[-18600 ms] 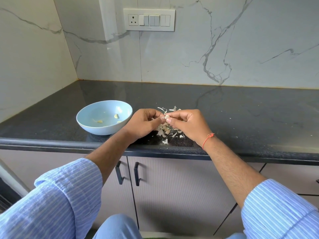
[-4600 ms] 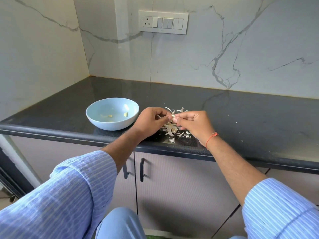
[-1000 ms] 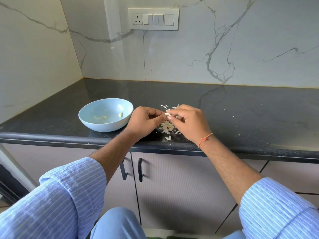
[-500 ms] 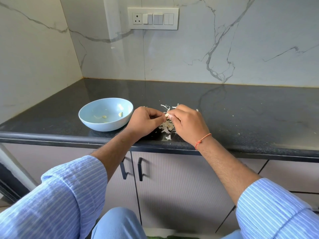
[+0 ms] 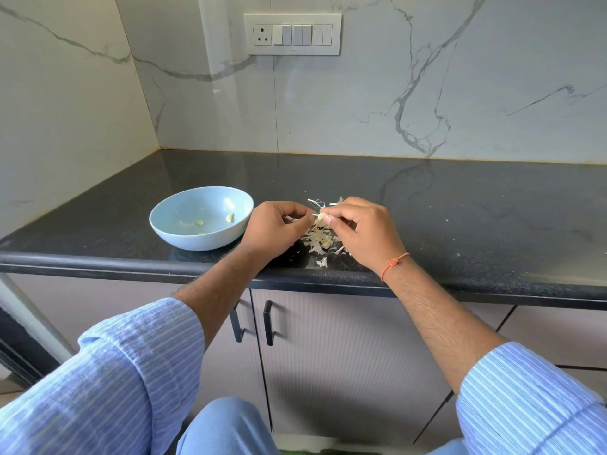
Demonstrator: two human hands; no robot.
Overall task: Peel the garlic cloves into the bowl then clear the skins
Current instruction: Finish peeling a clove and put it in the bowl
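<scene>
— While we hold the garlic clove [image 5: 321, 217] between both hands above the front edge of the bench [image 5: 460, 218], which step are we in?

— We are peeling. The left hand [image 5: 274, 229] has its fingers curled and pinches the clove from one side; the right hand [image 5: 361, 233] pinches it from the other side, thumb and forefinger together on the skin.

— And what does the next move need?

— We judge that the skin must come off fully, then the clove goes left into the bowl [image 5: 184, 236], which stands near the front edge and already has a few peeled cloves [image 5: 230, 218] inside.

— Does something stand in our way?

— Only the pile of skins [image 5: 320, 241] under our hands, just right of the bowl. The clearing is not yet done. The switch panel [image 5: 292, 34] on the wall is well apart.
</scene>
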